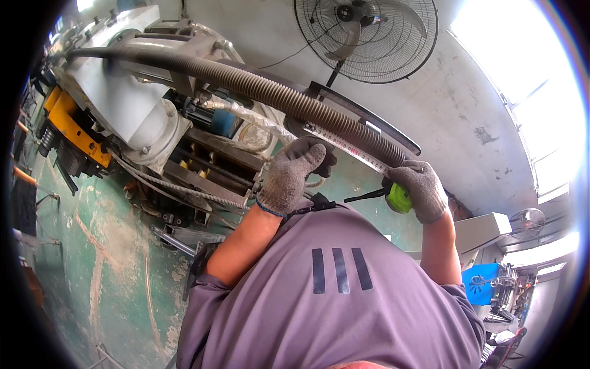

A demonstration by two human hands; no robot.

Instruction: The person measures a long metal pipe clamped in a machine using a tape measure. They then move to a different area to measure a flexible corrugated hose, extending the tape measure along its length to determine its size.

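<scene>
A grey-gloved right hand [422, 189] of mine grips a bright green tape measure [399, 198], a black strap trailing from it. Its white blade [350, 149] is drawn out along the underside of a grey corrugated hose [270, 86]. The hose's right end lies close to my right fingers. Just below the blade's far end is my left hand [289, 175], also gloved in grey, with its fingers curled and thumb bent in. Whether those fingers hold anything is hidden.
Behind the hose stands a machine with a white housing [120, 101] and a blue motor [221, 121]. An orange part [77, 128] sits at far left. A large caged fan [369, 37] rises at the back wall. The worn green floor [117, 264] stretches to the left.
</scene>
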